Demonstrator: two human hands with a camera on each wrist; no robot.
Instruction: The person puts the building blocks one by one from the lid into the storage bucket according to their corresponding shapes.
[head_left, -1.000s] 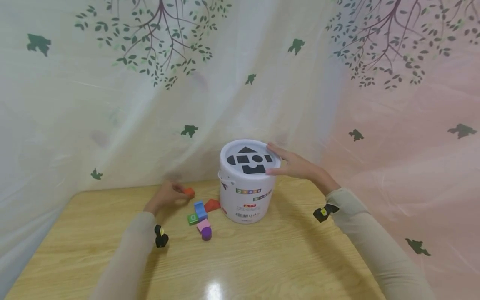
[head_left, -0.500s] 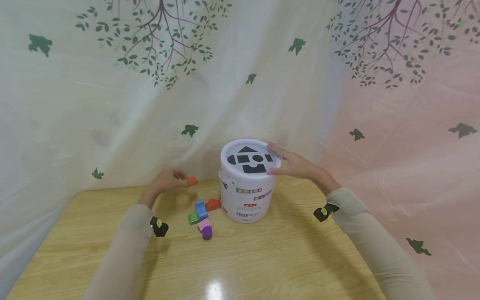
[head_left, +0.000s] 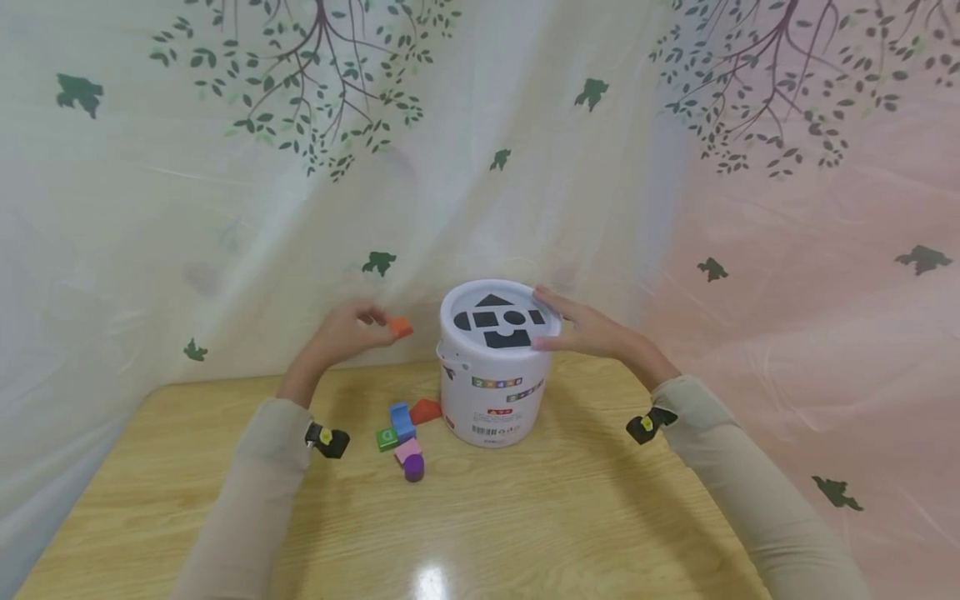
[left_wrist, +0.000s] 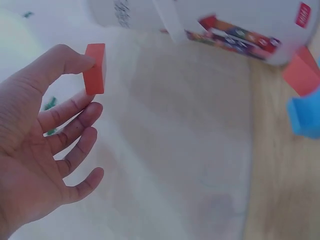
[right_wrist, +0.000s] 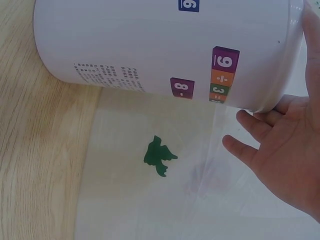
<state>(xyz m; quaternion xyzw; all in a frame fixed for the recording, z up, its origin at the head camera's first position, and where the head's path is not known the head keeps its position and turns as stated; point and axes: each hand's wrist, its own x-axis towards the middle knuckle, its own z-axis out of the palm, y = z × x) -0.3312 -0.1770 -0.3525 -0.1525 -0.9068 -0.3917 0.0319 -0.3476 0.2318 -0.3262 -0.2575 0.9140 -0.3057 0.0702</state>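
My left hand (head_left: 347,335) pinches a small orange block (head_left: 401,326) between thumb and fingers, raised above the table to the left of the bucket. In the left wrist view, the thumb presses the orange block (left_wrist: 95,69) while the other fingers lie loosely bent. A white bucket (head_left: 491,392) stands upright, its lid (head_left: 495,329) cut with dark shaped holes, among them a triangle and a circle. At the lid's right edge, my right hand (head_left: 588,329) rests with thumb and fingers spread along the rim. The right wrist view shows part of that hand (right_wrist: 290,140) beside the rim.
Left of the bucket's base lie a red block (head_left: 425,410), a blue block (head_left: 402,422), a green block (head_left: 386,438), a pink block (head_left: 408,451) and a purple block (head_left: 413,467). A patterned curtain (head_left: 300,250) hangs behind the wooden table (head_left: 525,517).
My left hand has lifted the orange block off the table and carried it up and rightward, closer to the lid. The right hand and the bucket have stayed put.
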